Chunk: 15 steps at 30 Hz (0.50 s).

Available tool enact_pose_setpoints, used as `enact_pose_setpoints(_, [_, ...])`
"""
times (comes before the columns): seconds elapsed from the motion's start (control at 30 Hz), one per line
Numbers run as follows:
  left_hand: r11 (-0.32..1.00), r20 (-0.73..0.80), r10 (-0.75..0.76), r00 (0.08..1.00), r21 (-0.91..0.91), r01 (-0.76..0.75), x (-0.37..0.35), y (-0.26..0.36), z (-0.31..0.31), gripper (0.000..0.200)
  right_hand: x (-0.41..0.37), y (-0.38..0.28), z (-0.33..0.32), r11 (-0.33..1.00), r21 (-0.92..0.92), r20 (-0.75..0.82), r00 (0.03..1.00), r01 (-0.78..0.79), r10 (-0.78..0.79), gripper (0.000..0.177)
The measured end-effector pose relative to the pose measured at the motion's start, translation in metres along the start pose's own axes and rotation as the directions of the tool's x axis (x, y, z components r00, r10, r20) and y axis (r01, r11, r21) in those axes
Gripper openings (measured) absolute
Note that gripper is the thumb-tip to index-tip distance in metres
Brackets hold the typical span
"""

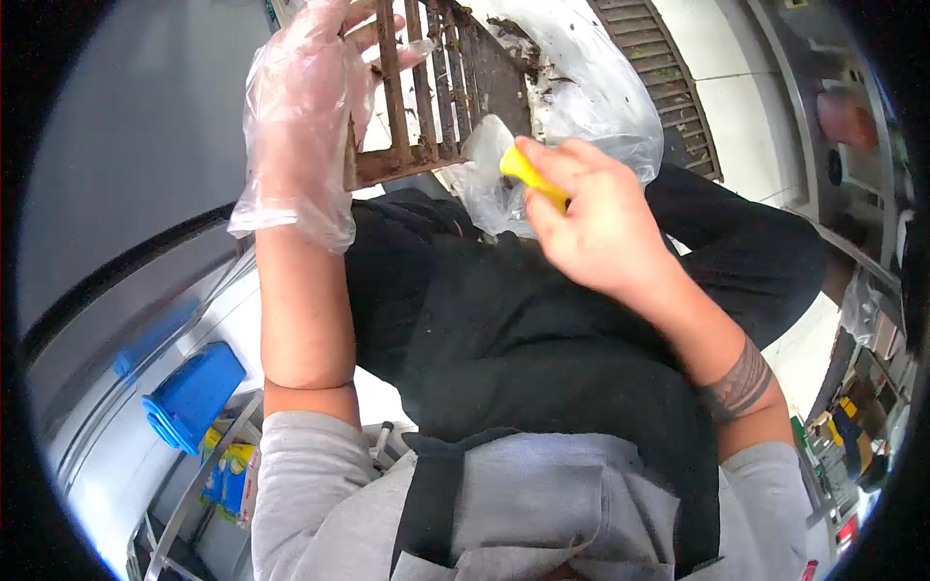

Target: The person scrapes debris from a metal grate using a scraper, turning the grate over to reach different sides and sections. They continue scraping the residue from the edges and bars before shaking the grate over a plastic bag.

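Observation:
My left hand (315, 92), in a clear plastic glove, grips the top left part of a dirty brown slatted grate (417, 160), which is held up at a tilt. Bare, my right hand (596, 213) is closed round the yellow handle of a scraper (533, 176). The scraper's pale blade points up and left, close to the grate's lower right side. Behind it lies a clear plastic bag (605, 97) with dark bits of grime on it.
A second slatted grate (664, 82) lies on the white tiled floor (741, 121) at the upper right. Along the left runs a dark grey panel (136, 126). A blue bin (199, 392) is at the lower left, and cluttered shelves (857, 426) stand at the right edge.

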<state>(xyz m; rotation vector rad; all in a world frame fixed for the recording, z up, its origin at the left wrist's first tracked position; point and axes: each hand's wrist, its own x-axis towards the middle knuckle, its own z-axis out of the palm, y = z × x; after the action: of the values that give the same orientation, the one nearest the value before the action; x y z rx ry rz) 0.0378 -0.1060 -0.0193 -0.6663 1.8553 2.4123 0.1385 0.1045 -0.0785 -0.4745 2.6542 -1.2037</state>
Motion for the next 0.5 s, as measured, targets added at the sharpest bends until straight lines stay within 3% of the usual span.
enact_pose_setpoints(0.03, [0.997,0.006,0.068,0.998,0.028,-0.068,-0.006,0.001,0.011,0.052,-0.003,-0.004,-0.001,1.0,-0.002,0.0,1.0,-0.004,0.004,0.043])
enact_pose_setpoints(0.17, [0.975,-0.076,-0.013,0.997,0.219,0.03,-0.019,0.004,0.022,0.06,-0.005,-0.009,0.002,0.989,-0.143,0.03,0.999,-0.026,0.031,0.044])
enact_pose_setpoints(0.23, [0.979,-0.018,-0.027,0.999,0.204,0.03,-0.021,0.006,0.028,0.057,-0.002,-0.012,0.0,0.961,-0.277,0.058,0.998,0.008,0.009,0.042])
enact_pose_setpoints(0.33, [0.991,-0.057,-0.045,0.997,0.121,0.052,-0.024,0.008,0.041,0.05,0.0,-0.025,-0.008,0.928,-0.372,0.102,0.994,0.005,0.035,0.035])
enact_pose_setpoints(0.43, [0.981,-0.044,-0.161,0.986,0.105,0.164,-0.041,0.021,0.056,0.044,0.002,-0.032,-0.02,0.919,-0.394,0.152,0.987,0.009,0.056,0.029])
enact_pose_setpoints(0.5, [0.986,-0.093,0.034,0.995,0.166,-0.018,-0.035,0.001,0.054,0.041,0.005,-0.032,-0.022,0.921,-0.388,0.157,0.986,0.004,0.061,0.029])
